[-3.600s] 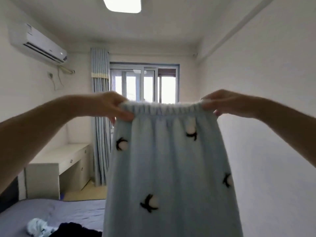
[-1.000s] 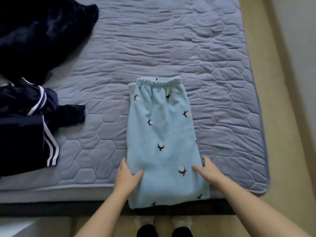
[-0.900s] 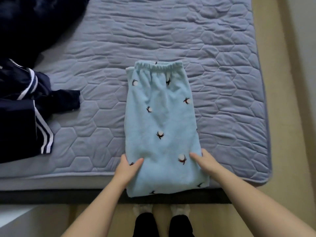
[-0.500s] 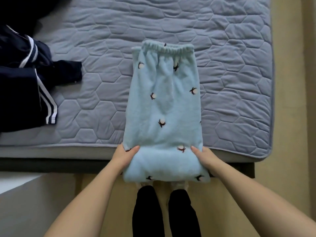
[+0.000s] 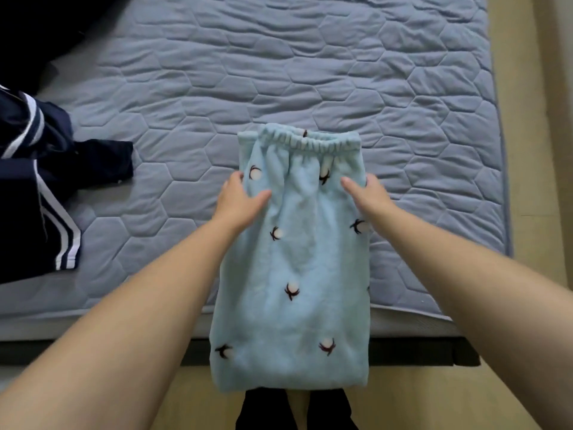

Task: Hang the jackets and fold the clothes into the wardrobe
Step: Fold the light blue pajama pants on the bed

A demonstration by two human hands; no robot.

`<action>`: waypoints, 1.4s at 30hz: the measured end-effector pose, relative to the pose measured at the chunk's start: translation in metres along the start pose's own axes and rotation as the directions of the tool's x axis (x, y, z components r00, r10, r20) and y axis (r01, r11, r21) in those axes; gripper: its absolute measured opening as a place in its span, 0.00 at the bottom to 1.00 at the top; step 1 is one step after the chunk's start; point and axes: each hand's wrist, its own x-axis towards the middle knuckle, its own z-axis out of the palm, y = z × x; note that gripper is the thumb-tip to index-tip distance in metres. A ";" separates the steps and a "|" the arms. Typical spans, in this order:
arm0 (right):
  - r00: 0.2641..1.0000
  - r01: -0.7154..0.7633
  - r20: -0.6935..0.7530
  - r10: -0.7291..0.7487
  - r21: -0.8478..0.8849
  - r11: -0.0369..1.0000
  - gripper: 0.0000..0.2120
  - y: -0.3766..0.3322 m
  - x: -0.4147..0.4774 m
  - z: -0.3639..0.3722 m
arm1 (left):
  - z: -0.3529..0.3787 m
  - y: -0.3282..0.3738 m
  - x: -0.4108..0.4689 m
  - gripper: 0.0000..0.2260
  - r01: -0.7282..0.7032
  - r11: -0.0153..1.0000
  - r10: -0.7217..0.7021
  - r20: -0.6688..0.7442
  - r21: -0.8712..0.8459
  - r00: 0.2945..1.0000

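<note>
Light blue fleece pants with small flower prints lie flat on the bed, waistband away from me. Their lower part hangs over the near bed edge. My left hand holds the pants' left side just below the waistband, thumb on top of the fabric. My right hand holds the right side at the same height, thumb also on top. The other fingers sit at the edges and are partly hidden.
A navy garment with white stripes lies on the bed's left side, with a dark garment behind it. The floor runs along the bed's right side. My feet stand below the hanging pants.
Both hands have slid from the pants' lower part at the bed edge up to just below the waistband. Earlier the pants were held up in the air.
</note>
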 end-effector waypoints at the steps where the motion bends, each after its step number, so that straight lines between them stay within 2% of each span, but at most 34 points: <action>1: 1.000 -0.012 -0.023 0.012 -0.017 1.000 0.12 -0.008 0.014 0.003 | 0.003 0.009 0.016 0.28 0.001 1.000 -0.001 0.001 -0.018 1.000; 3: 0.995 0.003 -0.101 -0.014 -0.117 0.993 0.12 -0.015 0.036 0.007 | 0.008 0.024 0.039 0.21 -0.053 0.999 0.053 -0.032 0.006 0.998; 6: 0.922 0.287 -0.235 -0.307 -0.119 0.951 0.03 -0.018 0.041 0.014 | 0.006 0.026 0.050 0.08 -0.250 0.964 0.213 -0.305 -0.089 0.928; 8: 0.869 0.434 -0.209 -0.449 -0.115 0.894 0.05 -0.020 0.041 0.021 | 0.005 0.012 0.049 0.08 -0.253 0.956 0.169 -0.429 -0.147 0.887; 10: 0.891 0.397 -0.148 -0.429 -0.206 0.895 0.07 -0.019 0.049 0.029 | 0.007 -0.003 0.050 0.13 -0.111 0.989 0.064 -0.396 -0.097 0.916; 12: 0.946 0.208 -0.166 -0.279 -0.351 0.913 0.19 -0.018 0.060 0.038 | 0.011 -0.009 0.053 0.22 0.014 0.999 0.001 -0.381 0.036 0.925; 13: 0.936 0.152 -0.230 -0.265 -0.416 0.897 0.26 -0.019 0.061 0.041 | 0.013 -0.006 0.052 0.27 -0.012 0.991 0.066 -0.408 0.134 0.910; 14: 0.899 0.164 -0.284 -0.333 -0.487 0.858 0.30 -0.019 0.057 0.044 | 0.016 -0.001 0.048 0.30 -0.100 0.962 0.204 -0.423 0.255 0.883; 16: 0.778 0.319 -0.256 -0.574 -0.625 0.712 0.33 -0.017 0.041 0.051 | 0.025 0.004 0.038 0.32 -0.324 0.808 0.518 -0.331 0.493 0.788; 17: 0.724 0.398 -0.176 -0.667 -0.683 0.613 0.32 -0.012 0.032 0.055 | 0.031 0.004 0.035 0.32 -0.400 0.714 0.615 -0.240 0.575 0.751; 18: 0.691 0.453 -0.068 -0.719 -0.735 0.504 0.31 -0.006 0.025 0.059 | 0.036 0.002 0.035 0.32 -0.438 0.638 0.652 -0.143 0.633 0.744; 19: 0.692 0.479 0.059 -0.719 -0.783 0.397 0.30 0.003 0.023 0.061 | 0.039 -0.001 0.037 0.31 -0.442 0.589 0.640 -0.057 0.677 0.766; 20: 0.724 0.479 0.169 -0.669 -0.821 0.311 0.29 0.013 0.024 0.062 | 0.043 -0.008 0.042 0.30 -0.424 0.561 0.598 0.006 0.710 0.801; 22: 0.812 0.429 0.250 -0.527 -0.868 0.249 0.29 0.031 0.035 0.062 | 0.045 -0.022 0.055 0.31 -0.405 0.530 0.548 0.064 0.745 0.834; 23: 0.835 0.408 0.244 -0.494 -0.876 0.256 0.29 0.038 0.041 0.061 | 0.044 -0.029 0.059 0.31 -0.414 0.506 0.552 0.084 0.757 0.829; 26: 0.843 0.390 0.233 -0.486 -0.886 0.251 0.29 0.052 0.040 0.061 | 0.041 -0.049 0.052 0.32 -0.447 0.463 0.566 0.132 0.766 0.813; 29: 0.881 0.370 0.212 -0.424 -0.867 0.335 0.29 0.067 0.012 0.054 | 0.040 -0.070 0.011 0.31 -0.400 0.572 0.472 0.112 0.716 0.875; 30: 0.899 0.358 0.194 -0.392 -0.841 0.406 0.29 0.074 -0.003 0.049 | 0.040 -0.076 -0.008 0.31 -0.359 0.636 0.415 0.090 0.683 0.906; 32: 0.935 0.329 0.151 -0.320 -0.704 0.630 0.28 0.088 -0.038 0.041 | 0.040 -0.088 -0.048 0.31 -0.243 0.793 0.276 0.025 0.559 0.961; 34: 0.963 0.268 0.099 -0.253 -0.489 0.830 0.28 0.105 -0.073 0.035 | 0.040 -0.100 -0.087 0.32 -0.106 0.934 0.129 -0.046 0.341 0.991; 36: 0.992 0.127 0.010 -0.128 -0.258 0.958 0.30 0.119 -0.105 0.031 | 0.039 -0.113 -0.118 0.32 0.007 0.997 0.001 -0.099 0.077 0.995; 37: 0.999 0.027 -0.016 -0.029 -0.127 0.991 0.31 0.125 -0.118 0.029 | 0.038 -0.118 -0.129 0.31 0.076 0.996 -0.081 -0.106 -0.055 0.991; 39: 0.984 -0.177 0.027 0.176 0.053 0.983 0.28 0.140 -0.138 0.026 | 0.035 -0.129 -0.146 0.26 0.241 0.934 -0.258 -0.031 -0.262 0.966; 40: 0.966 -0.253 0.082 0.247 0.074 0.965 0.24 0.147 -0.147 0.024 | 0.032 -0.134 -0.152 0.25 0.302 0.898 -0.305 0.044 -0.319 0.951; 42: 0.929 -0.338 0.189 0.318 0.080 0.938 0.17 0.157 -0.159 0.019 | 0.025 -0.142 -0.165 0.22 0.354 0.857 -0.283 0.232 -0.373 0.931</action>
